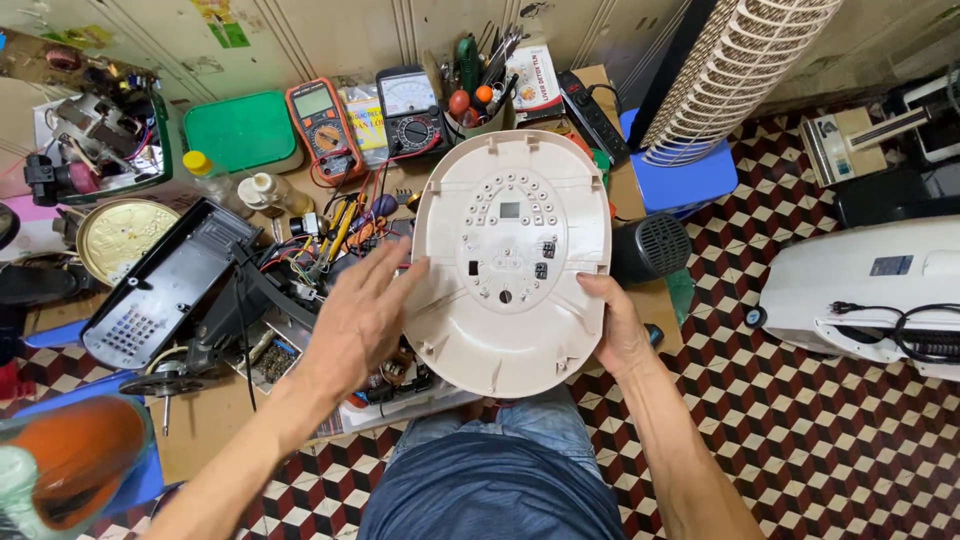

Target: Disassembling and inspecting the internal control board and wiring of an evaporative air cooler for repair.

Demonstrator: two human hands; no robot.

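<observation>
Holding the beige oval plastic housing panel [510, 265] upright over the lap, inner face toward the camera, the person has the right hand [620, 330] clasped around its lower right rim while the left hand [365, 315] lies flat and spread against the left edge, fingers [400, 272] pointing up toward the panel's middle. Its long axis runs away from the body; cluttered workbench [205, 430] lies left and behind, with the black dismantled appliance base [165, 290] close by, and the checkered floor [800, 430] gives room on the right.

Both hands [360, 320] [618, 330] reach forward, left fingers spread, right gripping.
</observation>
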